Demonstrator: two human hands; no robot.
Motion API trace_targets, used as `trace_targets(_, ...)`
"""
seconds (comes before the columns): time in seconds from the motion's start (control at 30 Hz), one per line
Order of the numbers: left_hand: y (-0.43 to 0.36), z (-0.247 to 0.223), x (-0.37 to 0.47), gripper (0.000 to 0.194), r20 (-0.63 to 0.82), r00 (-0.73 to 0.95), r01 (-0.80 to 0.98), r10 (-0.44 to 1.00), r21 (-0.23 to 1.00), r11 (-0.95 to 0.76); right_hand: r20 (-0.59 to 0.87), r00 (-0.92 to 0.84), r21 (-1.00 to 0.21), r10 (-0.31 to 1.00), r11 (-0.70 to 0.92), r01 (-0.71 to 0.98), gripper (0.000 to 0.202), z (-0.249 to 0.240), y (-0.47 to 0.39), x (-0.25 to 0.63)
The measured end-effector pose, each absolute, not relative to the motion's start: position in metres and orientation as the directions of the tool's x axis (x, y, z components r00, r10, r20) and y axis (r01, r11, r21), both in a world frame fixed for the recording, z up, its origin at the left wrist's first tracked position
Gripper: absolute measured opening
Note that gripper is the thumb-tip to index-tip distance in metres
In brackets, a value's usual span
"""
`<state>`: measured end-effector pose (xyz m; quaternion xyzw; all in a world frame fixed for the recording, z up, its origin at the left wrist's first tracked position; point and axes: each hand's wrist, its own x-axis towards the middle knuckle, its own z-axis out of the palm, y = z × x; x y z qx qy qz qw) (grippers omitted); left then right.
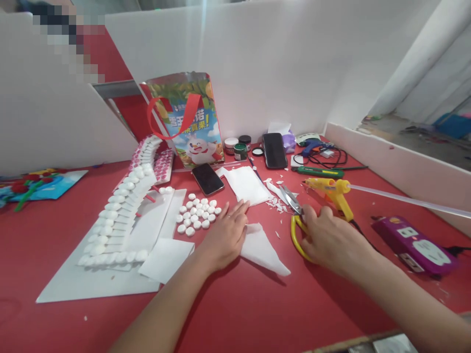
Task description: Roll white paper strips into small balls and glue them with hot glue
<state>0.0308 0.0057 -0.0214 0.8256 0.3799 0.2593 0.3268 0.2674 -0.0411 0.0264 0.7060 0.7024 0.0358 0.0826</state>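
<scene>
My left hand (pixel 227 235) has its fingers pressed together at the left edge of a loose white sheet (pixel 263 250), touching it. My right hand (pixel 326 235) grips yellow-handled scissors (pixel 292 200), whose blades point up and left, toward white paper scraps (pixel 277 203). Behind my left hand lies a stack of white paper (pixel 248 184). Left of that hand, several round white pieces (pixel 196 213) sit in a cluster. Farther left stands a curved structure of white pieces (pixel 114 211) on a white board (pixel 69 282).
A phone (pixel 208 179) lies near a printed bag (pixel 195 122). Paint jars (pixel 240 151) and another phone (pixel 274 151) are at the back. At right are a yellow glue gun (pixel 333 189), a green cutter (pixel 320 171) and a purple power strip (pixel 415 245).
</scene>
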Motion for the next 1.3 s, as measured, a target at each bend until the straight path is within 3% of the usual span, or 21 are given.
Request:
trace_targets(0.07,0.007,-0.028,0.03,0.024,0.188,0.562,0.475,0.806,0.724,-0.5,-0.189,0.119,0.193,0.975,-0.082,0.978,0.03,0.03,-0.038,0.267)
trace_targets(0.2,0.005,-0.032,0.031,0.025,0.206,0.546,0.497,0.812,0.7,-0.512,-0.291,0.184,0.097,0.939,-0.163,0.982,0.029,0.037,-0.037,0.27)
trace_targets(0.33,0.005,-0.031,0.032,0.017,0.198,0.562,0.509,0.803,0.682,-0.525,-0.252,0.138,-0.035,0.958,-0.151,0.988,0.031,0.034,-0.04,0.284)
trace_targets(0.47,0.005,-0.027,0.032,0.011,0.216,0.562,0.468,0.799,0.714,-0.521,-0.144,0.114,-0.321,0.983,-0.155,0.934,0.043,0.032,-0.045,0.296)
trace_targets(0.53,0.003,-0.021,0.031,0.009,0.228,0.55,0.416,0.804,0.76,-0.5,-0.104,0.129,-0.38,0.986,-0.159,0.911,0.05,0.034,-0.048,0.296)
trace_targets(0.6,0.0,-0.014,0.03,0.008,0.232,0.525,0.347,0.819,0.82,-0.455,-0.066,0.133,-0.348,0.989,-0.148,0.926,0.055,0.037,-0.051,0.294)
trace_targets(0.7,-0.008,-0.004,0.029,0.013,0.182,0.462,0.207,0.868,0.929,-0.305,0.016,0.139,-0.272,0.99,-0.13,0.953,0.047,0.038,-0.051,0.288)
trace_targets(0.77,-0.014,0.0,0.029,0.01,0.017,0.409,0.047,0.912,0.998,-0.04,0.087,0.134,-0.228,0.987,-0.111,0.967,0.042,0.037,-0.048,0.282)
trace_targets(0.83,-0.02,0.0,0.031,0.024,-0.19,0.474,-0.123,0.86,0.953,0.278,0.165,0.09,-0.147,0.982,-0.066,0.987,0.04,0.037,-0.045,0.274)
trace_targets(0.9,-0.025,-0.002,0.038,0.031,-0.26,0.543,-0.204,0.798,0.881,0.426,0.225,0.017,-0.035,0.974,-0.009,0.999,0.039,0.038,-0.044,0.264)
trace_targets(1.0,-0.033,-0.006,0.052,0.035,-0.295,0.562,-0.281,0.773,0.81,0.514,0.273,-0.057,0.047,0.96,0.046,0.998,0.04,0.036,-0.048,0.244)
trace_targets(1.17,-0.037,-0.01,0.06,0.055,-0.367,0.459,-0.326,0.809,0.778,0.537,0.343,-0.111,-0.062,0.933,0.141,0.988,0.053,0.023,-0.059,0.217)
trace_targets(1.3,-0.03,-0.008,0.053,0.066,-0.357,0.352,-0.366,0.865,0.798,0.478,0.38,-0.133,-0.147,0.915,0.201,0.968,0.048,0.03,-0.069,0.211)
